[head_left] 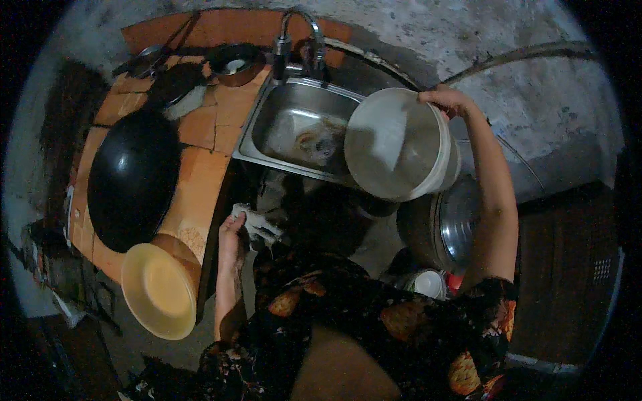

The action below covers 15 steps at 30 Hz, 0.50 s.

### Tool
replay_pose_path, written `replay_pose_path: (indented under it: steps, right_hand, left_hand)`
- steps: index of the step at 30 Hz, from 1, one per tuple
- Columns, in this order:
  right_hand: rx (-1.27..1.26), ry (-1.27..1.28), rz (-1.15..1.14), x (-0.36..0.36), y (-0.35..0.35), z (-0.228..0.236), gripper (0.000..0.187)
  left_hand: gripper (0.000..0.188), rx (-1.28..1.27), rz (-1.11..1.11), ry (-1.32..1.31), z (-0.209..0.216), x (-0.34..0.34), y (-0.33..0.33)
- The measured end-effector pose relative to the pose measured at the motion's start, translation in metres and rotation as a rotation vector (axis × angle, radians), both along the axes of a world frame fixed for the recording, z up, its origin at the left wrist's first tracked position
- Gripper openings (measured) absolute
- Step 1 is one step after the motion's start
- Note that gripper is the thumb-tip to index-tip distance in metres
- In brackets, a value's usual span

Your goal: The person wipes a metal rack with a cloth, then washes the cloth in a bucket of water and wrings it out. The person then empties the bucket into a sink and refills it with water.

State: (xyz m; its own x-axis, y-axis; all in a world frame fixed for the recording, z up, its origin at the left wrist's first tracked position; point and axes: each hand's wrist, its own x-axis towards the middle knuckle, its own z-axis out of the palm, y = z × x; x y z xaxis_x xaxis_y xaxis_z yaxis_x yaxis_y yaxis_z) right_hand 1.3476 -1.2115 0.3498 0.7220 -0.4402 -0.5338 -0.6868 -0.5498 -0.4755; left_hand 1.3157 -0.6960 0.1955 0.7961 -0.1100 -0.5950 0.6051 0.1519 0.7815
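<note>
Arm (499,187) bowed outward, right grip (447,100) clasps a tilted bucket (384,150); left grip (231,230) clenches a pale cloth (259,226)

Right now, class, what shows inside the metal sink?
A brownish patch beside what looks like a drain. The pale bucket in the right hand covers the sink's right side, so anything there is hidden.

The counter (198,129) lies left of the sink (281,130) — 1 wok (134,180) on it, 1 basin (159,292) before the wok — faucet (283,50) behind the sink, bucket (378,147) at its right.
</note>
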Motion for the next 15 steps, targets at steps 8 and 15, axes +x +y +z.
replay_pose_path:
  steps: [8,15]
  right_hand:
    - [-0.01,-0.349,-0.051,-0.107,-0.02,0.025,0.036]
    - [-0.073,-0.371,-0.032,-0.108,0.0,0.027,0.041]
  left_hand:
    - [0.023,-0.302,-0.067,-0.19,-0.015,0.023,-0.018]
    - [0.02,-0.424,-0.017,-0.278,0.004,0.031,-0.022]
